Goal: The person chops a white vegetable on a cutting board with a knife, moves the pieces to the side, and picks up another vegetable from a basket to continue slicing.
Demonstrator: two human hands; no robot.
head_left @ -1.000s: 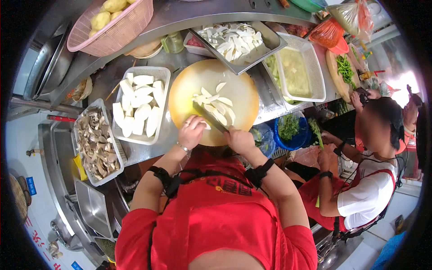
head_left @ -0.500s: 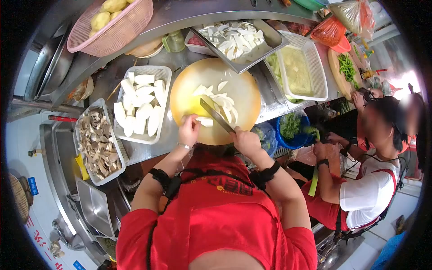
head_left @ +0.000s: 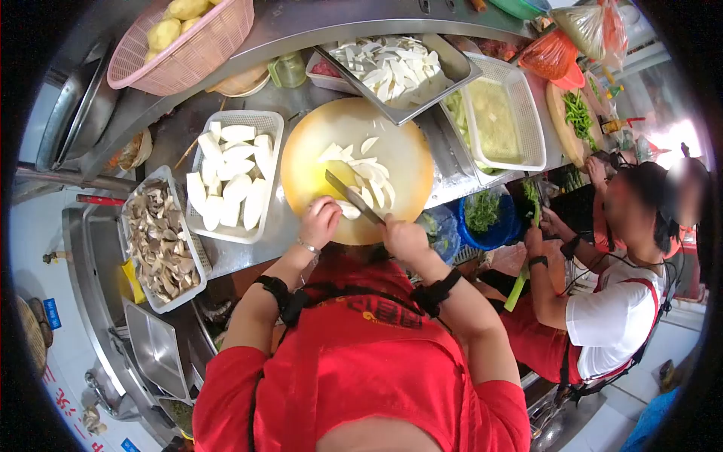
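My right hand is closed round the handle of a kitchen knife, its blade slanting up and left over a round cutting board. Curled fingers of my left hand hold a piece of white vegetable near the board's front edge, against the near side of the blade. White slices are spread over the board beyond and right of the knife. Left of the board, a white basket holds several thick white chunks.
A basket of torn mushrooms stands at left. Behind the board, a steel tray holds white slices; a white plastic basket is right of it. At right, a co-worker holds a green stalk beside a blue basin.
The knife has shifted slightly left and down, and its blade is closer to my left hand. My left fingers have moved further over the white piece. The co-worker's stalk has moved left.
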